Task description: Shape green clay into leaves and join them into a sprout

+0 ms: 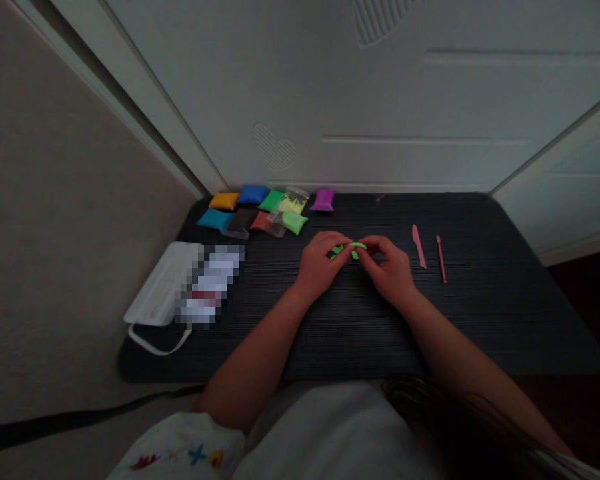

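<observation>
Bright green modelling clay (359, 245) spans the gap between my two hands, over the middle of the dark table. My left hand (323, 264) pinches its left end, and part of the clay is hidden behind the fingers. On the right side, my right hand (387, 268) grips the other end between thumb and fingers. Small green pieces show just below and to the left of the strip; whether they join it I cannot tell. To the right of my hands lie a pink plastic clay knife (419, 247) and a thin pink modelling stick (441, 259).
Several coloured clay packets lie at the table's back left, among them a blue packet (253, 194) and a purple packet (323, 199). A white power bank-like case (166, 283) with a strap sits beside a blurred phone-shaped item (213, 283). A white panel (390, 100) rises behind the table (510, 320).
</observation>
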Motion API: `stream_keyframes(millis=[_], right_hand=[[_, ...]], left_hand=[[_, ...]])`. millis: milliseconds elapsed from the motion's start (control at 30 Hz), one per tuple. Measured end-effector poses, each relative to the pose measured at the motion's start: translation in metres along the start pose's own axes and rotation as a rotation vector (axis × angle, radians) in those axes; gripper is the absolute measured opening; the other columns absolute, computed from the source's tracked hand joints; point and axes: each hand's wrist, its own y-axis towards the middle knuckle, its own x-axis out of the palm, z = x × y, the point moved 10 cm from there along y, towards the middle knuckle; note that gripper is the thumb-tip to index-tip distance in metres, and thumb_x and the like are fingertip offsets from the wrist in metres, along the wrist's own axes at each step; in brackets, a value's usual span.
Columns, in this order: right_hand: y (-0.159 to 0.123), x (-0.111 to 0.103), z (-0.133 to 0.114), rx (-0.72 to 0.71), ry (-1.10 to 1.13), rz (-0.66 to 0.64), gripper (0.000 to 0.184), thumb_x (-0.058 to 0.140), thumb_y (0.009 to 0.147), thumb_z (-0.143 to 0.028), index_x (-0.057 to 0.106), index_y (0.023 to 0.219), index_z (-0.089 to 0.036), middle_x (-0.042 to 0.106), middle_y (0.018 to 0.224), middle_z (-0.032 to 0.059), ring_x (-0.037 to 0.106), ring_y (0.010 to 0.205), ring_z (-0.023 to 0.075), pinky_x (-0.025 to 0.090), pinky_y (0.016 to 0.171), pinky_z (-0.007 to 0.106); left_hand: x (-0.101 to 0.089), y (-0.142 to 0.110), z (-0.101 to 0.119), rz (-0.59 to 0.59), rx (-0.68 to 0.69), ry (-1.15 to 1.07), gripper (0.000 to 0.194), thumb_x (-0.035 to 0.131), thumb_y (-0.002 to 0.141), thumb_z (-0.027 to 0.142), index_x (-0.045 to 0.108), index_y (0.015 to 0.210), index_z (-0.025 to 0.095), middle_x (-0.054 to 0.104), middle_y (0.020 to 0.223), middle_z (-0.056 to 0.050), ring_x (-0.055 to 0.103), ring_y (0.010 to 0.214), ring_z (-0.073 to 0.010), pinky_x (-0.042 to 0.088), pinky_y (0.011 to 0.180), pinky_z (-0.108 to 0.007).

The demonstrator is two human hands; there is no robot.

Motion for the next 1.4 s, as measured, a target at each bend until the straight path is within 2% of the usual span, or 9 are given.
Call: stream_keyframes(millis=[233,433,667,1100,1400], right_hand=[[0.0,0.001,0.001,0.002,0.045,-0.018,0.013,0.053,0.077,-0.024,0.056,0.09,-0.022,0.061,0.081,0.0006,0.055,0.07,0.0129,0.045,0.067,0.028],[-0.001,0.002,0.014,0.09,0.159,0.013,0.018,0.052,0.077,-0.027,0.053,0.095,-0.023,0.06,0.083,0.001,0.057,0.074,0.0137,0.047,0.068,0.029],[-0.001,0.003,0.008,0.057,0.081,-0.016,0.014,0.051,0.078,-0.026,0.055,0.091,-0.021,0.06,0.081,0.001,0.056,0.071,0.0129,0.045,0.067,0.028],[-0.002,0.002,0.002,0.031,0.071,-0.012,0.018,0.05,0.078,-0.029,0.053,0.095,-0.022,0.061,0.084,0.0021,0.057,0.073,0.0145,0.046,0.069,0.031],[-0.001,0.004,0.002,0.017,0.059,-0.022,0.014,0.051,0.078,-0.026,0.054,0.091,-0.021,0.06,0.081,0.0012,0.056,0.071,0.0131,0.045,0.067,0.028]], left_hand=[[0.002,0.001,-0.002,-0.02,-0.007,-0.035,0.013,0.055,0.075,0.028,0.063,0.082,0.019,0.063,0.082,-0.003,0.057,0.083,-0.0123,0.046,0.078,-0.029],[0.0,0.0,-0.001,0.002,-0.011,-0.044,0.013,0.055,0.075,0.028,0.062,0.083,0.019,0.062,0.083,-0.002,0.056,0.083,-0.0125,0.046,0.077,-0.029],[0.001,0.0,0.001,-0.001,-0.006,-0.034,0.011,0.056,0.075,0.028,0.061,0.08,0.019,0.062,0.08,-0.002,0.056,0.08,-0.012,0.046,0.076,-0.028],[0.002,0.0,0.002,-0.02,-0.017,-0.052,0.012,0.054,0.076,0.028,0.061,0.081,0.02,0.061,0.08,-0.002,0.056,0.08,-0.0123,0.046,0.075,-0.028],[0.003,0.0,0.002,-0.017,-0.001,-0.063,0.011,0.054,0.076,0.027,0.061,0.08,0.019,0.061,0.079,-0.001,0.056,0.079,-0.011,0.046,0.074,-0.026]])
